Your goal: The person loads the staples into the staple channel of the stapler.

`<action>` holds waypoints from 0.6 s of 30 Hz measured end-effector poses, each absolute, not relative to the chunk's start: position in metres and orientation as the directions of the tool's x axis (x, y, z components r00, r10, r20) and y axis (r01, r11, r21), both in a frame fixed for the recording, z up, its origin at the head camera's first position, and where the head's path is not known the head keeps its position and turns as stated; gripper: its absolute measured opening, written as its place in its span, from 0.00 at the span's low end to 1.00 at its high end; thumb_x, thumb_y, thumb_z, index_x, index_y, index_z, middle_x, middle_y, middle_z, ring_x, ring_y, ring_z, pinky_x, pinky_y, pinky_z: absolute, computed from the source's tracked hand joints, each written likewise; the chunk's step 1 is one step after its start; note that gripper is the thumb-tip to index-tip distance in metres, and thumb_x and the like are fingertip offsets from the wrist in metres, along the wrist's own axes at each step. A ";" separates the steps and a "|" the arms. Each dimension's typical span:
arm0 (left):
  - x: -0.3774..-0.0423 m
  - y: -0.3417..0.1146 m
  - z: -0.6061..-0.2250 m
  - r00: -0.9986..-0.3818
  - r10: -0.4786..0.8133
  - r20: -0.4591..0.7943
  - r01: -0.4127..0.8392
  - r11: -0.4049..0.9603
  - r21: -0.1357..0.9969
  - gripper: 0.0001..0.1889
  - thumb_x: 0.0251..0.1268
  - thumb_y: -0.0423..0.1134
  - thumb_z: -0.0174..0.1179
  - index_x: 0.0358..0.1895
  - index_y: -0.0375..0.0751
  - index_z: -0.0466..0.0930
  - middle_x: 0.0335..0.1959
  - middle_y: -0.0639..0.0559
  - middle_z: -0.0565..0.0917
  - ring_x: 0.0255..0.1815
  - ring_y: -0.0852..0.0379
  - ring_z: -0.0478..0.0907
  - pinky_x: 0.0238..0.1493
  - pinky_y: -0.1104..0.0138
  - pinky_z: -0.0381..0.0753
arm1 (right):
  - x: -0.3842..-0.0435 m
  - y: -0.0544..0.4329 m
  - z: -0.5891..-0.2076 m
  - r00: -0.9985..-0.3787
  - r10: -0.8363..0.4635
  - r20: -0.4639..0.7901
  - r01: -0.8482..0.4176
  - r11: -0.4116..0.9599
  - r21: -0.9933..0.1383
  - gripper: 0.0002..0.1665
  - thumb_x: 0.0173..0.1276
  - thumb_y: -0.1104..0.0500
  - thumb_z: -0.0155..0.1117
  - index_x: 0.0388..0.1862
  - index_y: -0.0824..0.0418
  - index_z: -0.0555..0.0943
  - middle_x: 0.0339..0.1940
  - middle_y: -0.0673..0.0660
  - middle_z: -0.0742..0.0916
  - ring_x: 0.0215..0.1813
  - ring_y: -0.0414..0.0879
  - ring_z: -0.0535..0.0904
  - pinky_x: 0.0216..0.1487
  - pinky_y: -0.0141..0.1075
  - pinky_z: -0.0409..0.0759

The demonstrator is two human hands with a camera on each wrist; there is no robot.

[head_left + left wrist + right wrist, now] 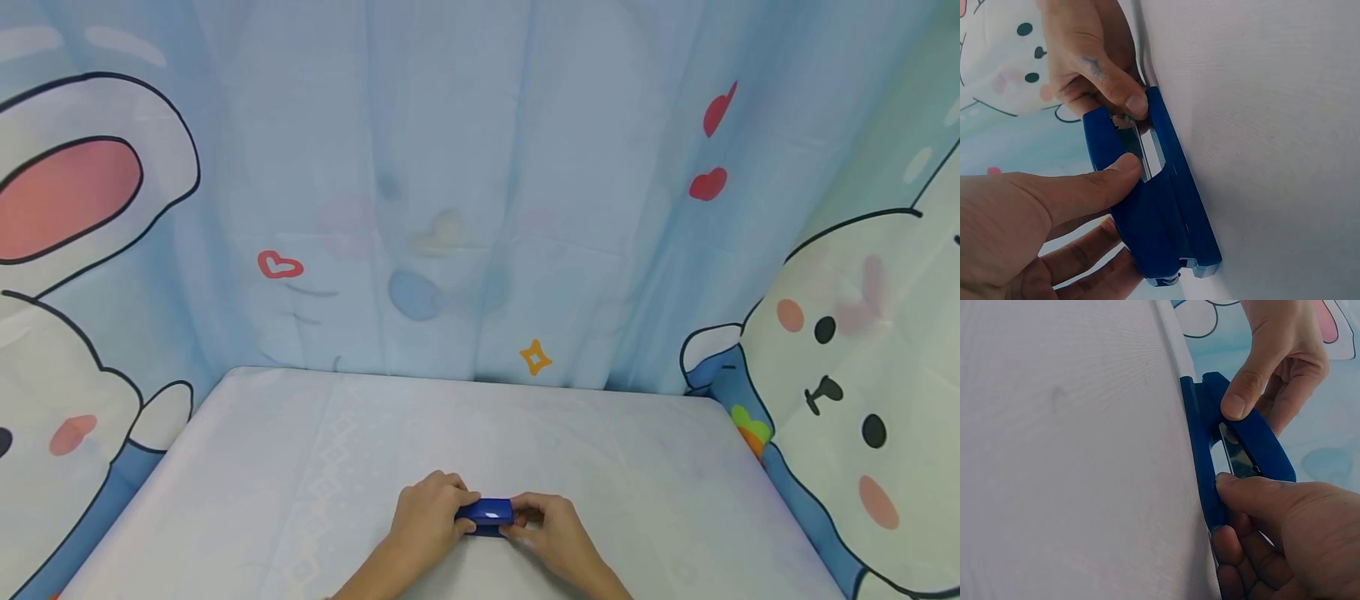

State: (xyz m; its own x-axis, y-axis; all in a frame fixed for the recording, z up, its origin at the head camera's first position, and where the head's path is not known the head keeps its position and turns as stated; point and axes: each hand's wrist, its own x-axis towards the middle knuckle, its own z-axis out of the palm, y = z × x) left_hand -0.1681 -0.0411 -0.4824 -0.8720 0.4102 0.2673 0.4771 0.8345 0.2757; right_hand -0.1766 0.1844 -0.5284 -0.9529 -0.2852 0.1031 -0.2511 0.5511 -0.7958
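Note:
A blue stapler [487, 510] lies lengthwise between both hands, low over the white tabletop. My left hand [427, 512] grips its left part; in the left wrist view the thumb presses the side of the upper arm and the fingers wrap behind it. My right hand [551, 529] holds the other end. In the right wrist view the right thumb [1235, 484] reaches into the gap between upper arm and base, beside a metal rail [1229, 450]. Curled right fingers [1238, 550] sit near the base's end. Silver parts [1175, 278] show at the stapler's left end.
The white-covered table [375, 433] spreads around the hands. Behind it hangs a light blue curtain [450, 125] with printed hearts. Printed white cartoon animals flank the table on the left and right.

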 end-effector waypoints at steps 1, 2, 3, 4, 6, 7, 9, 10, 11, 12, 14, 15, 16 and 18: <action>-0.168 -0.042 -0.483 -0.873 0.407 0.269 0.476 0.833 0.282 0.18 0.53 0.48 0.81 0.50 0.56 0.94 0.42 0.61 0.92 0.41 0.60 0.85 0.31 0.68 0.80 | -0.177 0.184 -0.528 -0.953 -0.285 0.100 -0.247 0.547 -0.800 0.13 0.62 0.61 0.81 0.44 0.60 0.90 0.37 0.50 0.92 0.35 0.31 0.82 0.43 0.29 0.84; -0.169 -0.043 -0.485 -0.873 0.405 0.271 0.475 0.832 0.288 0.18 0.53 0.48 0.81 0.50 0.56 0.94 0.42 0.61 0.92 0.42 0.60 0.85 0.32 0.68 0.80 | -0.177 0.184 -0.529 -0.954 -0.285 0.097 -0.244 0.544 -0.803 0.13 0.62 0.61 0.81 0.44 0.60 0.90 0.37 0.50 0.92 0.35 0.31 0.82 0.43 0.29 0.84; -0.169 -0.044 -0.486 -0.875 0.402 0.268 0.472 0.831 0.295 0.18 0.54 0.48 0.80 0.50 0.57 0.94 0.42 0.61 0.92 0.42 0.61 0.85 0.32 0.68 0.80 | -0.176 0.184 -0.529 -0.954 -0.285 0.094 -0.241 0.540 -0.807 0.13 0.62 0.61 0.81 0.44 0.60 0.90 0.37 0.50 0.92 0.35 0.31 0.82 0.43 0.29 0.84; -0.169 -0.045 -0.487 -0.878 0.400 0.264 0.469 0.831 0.301 0.18 0.54 0.49 0.80 0.50 0.57 0.94 0.43 0.62 0.92 0.42 0.61 0.85 0.32 0.68 0.80 | -0.176 0.183 -0.529 -0.954 -0.286 0.093 -0.240 0.537 -0.809 0.13 0.62 0.61 0.81 0.45 0.60 0.90 0.37 0.50 0.92 0.35 0.31 0.82 0.43 0.29 0.84; -0.169 -0.047 -0.490 -0.880 0.397 0.261 0.465 0.830 0.307 0.17 0.55 0.49 0.80 0.50 0.59 0.93 0.43 0.62 0.92 0.43 0.61 0.85 0.32 0.67 0.81 | -0.176 0.183 -0.529 -0.952 -0.291 0.093 -0.241 0.528 -0.814 0.13 0.62 0.61 0.81 0.45 0.60 0.90 0.37 0.51 0.92 0.35 0.31 0.82 0.43 0.29 0.84; -0.169 -0.048 -0.491 -0.881 0.396 0.259 0.464 0.831 0.308 0.17 0.56 0.50 0.79 0.51 0.59 0.93 0.44 0.63 0.92 0.43 0.61 0.85 0.33 0.67 0.81 | -0.176 0.183 -0.530 -0.951 -0.293 0.095 -0.244 0.529 -0.813 0.13 0.63 0.61 0.81 0.45 0.60 0.90 0.38 0.50 0.92 0.35 0.31 0.82 0.43 0.29 0.84; -0.169 -0.049 -0.493 -0.879 0.401 0.260 0.469 0.828 0.308 0.18 0.57 0.50 0.79 0.52 0.59 0.93 0.44 0.63 0.91 0.43 0.62 0.84 0.33 0.67 0.81 | -0.175 0.182 -0.530 -0.949 -0.299 0.100 -0.253 0.532 -0.808 0.12 0.63 0.61 0.80 0.45 0.59 0.89 0.38 0.50 0.92 0.36 0.30 0.81 0.43 0.29 0.84; -0.168 -0.050 -0.493 -0.877 0.404 0.262 0.472 0.826 0.308 0.18 0.57 0.51 0.79 0.52 0.59 0.92 0.45 0.63 0.91 0.44 0.62 0.84 0.33 0.68 0.82 | -0.175 0.182 -0.530 -0.947 -0.303 0.103 -0.258 0.534 -0.805 0.12 0.64 0.61 0.80 0.45 0.59 0.89 0.38 0.49 0.92 0.36 0.30 0.81 0.43 0.29 0.84; -0.168 -0.051 -0.494 -0.874 0.408 0.265 0.477 0.822 0.309 0.18 0.58 0.51 0.78 0.53 0.58 0.92 0.45 0.63 0.91 0.44 0.62 0.84 0.34 0.68 0.82 | -0.176 0.181 -0.530 -0.946 -0.307 0.107 -0.265 0.535 -0.802 0.12 0.64 0.61 0.80 0.45 0.59 0.89 0.38 0.49 0.92 0.36 0.30 0.81 0.43 0.29 0.84; -0.168 -0.052 -0.495 -0.873 0.413 0.259 0.481 0.816 0.321 0.19 0.59 0.50 0.78 0.54 0.57 0.92 0.46 0.62 0.91 0.45 0.62 0.84 0.36 0.67 0.83 | -0.176 0.181 -0.530 -0.944 -0.310 0.111 -0.271 0.543 -0.795 0.12 0.64 0.61 0.79 0.46 0.58 0.88 0.38 0.48 0.91 0.37 0.30 0.80 0.44 0.29 0.83; -0.167 -0.054 -0.495 -0.870 0.426 0.247 0.490 0.796 0.356 0.20 0.62 0.49 0.77 0.57 0.54 0.90 0.50 0.60 0.90 0.50 0.60 0.83 0.43 0.64 0.86 | -0.176 0.181 -0.529 -0.942 -0.316 0.114 -0.282 0.558 -0.781 0.13 0.65 0.61 0.79 0.47 0.58 0.87 0.38 0.47 0.89 0.38 0.30 0.79 0.45 0.29 0.82; -0.167 -0.056 -0.494 -0.871 0.430 0.239 0.491 0.788 0.372 0.22 0.63 0.49 0.76 0.60 0.52 0.88 0.53 0.59 0.89 0.53 0.58 0.83 0.48 0.62 0.88 | -0.175 0.180 -0.529 -0.940 -0.321 0.112 -0.286 0.569 -0.771 0.15 0.65 0.60 0.79 0.49 0.58 0.86 0.38 0.46 0.88 0.39 0.31 0.79 0.45 0.29 0.82; -0.166 -0.059 -0.494 -0.872 0.433 0.229 0.490 0.781 0.387 0.23 0.65 0.49 0.75 0.63 0.50 0.87 0.57 0.58 0.89 0.57 0.56 0.83 0.54 0.60 0.88 | -0.175 0.181 -0.528 -0.939 -0.327 0.109 -0.290 0.578 -0.763 0.17 0.65 0.59 0.79 0.51 0.58 0.85 0.38 0.46 0.87 0.39 0.32 0.78 0.46 0.29 0.81; -0.165 -0.065 -0.493 -0.875 0.436 0.211 0.484 0.770 0.415 0.26 0.69 0.50 0.72 0.68 0.47 0.83 0.64 0.53 0.86 0.64 0.50 0.81 0.64 0.53 0.84 | -0.174 0.181 -0.525 -0.935 -0.340 0.098 -0.297 0.601 -0.743 0.22 0.65 0.56 0.80 0.55 0.59 0.83 0.39 0.45 0.86 0.41 0.33 0.78 0.48 0.30 0.81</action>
State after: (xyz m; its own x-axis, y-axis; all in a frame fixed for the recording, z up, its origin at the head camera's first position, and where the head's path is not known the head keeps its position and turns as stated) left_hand -0.1650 -0.0655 -0.4926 -0.8750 0.4357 0.2113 0.4839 0.7703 0.4153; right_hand -0.1740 0.1812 -0.5252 -0.9352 -0.3403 0.0983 -0.2966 0.6006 -0.7425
